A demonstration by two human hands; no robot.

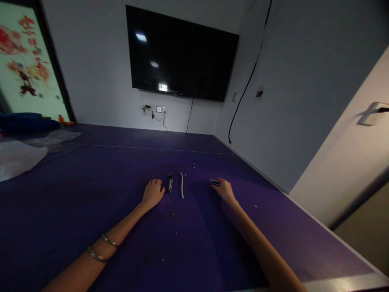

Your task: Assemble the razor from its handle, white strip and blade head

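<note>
My left hand [153, 192] rests on the purple tabletop with its fingers loosely bent. A dark gap shows between thumb and forefinger, and I see nothing held there. Just right of it lies a slim black and silver piece [170, 183], whose kind I cannot tell. Beside that piece is a narrow, slightly curved, pale strip [182, 185]. Farther right, my right hand [225, 190] pinches a small dark block with shiny edges [214, 182] close to the tabletop. Its fingers cover part of the block.
The broad purple table [121, 235] reaches to the walls, with small white bits scattered on it. Plastic bags [21, 156] and a dark blue bundle [27, 122] lie at the left. A television [182, 56] hangs behind, and a black cable [249, 81] dangles at the right wall.
</note>
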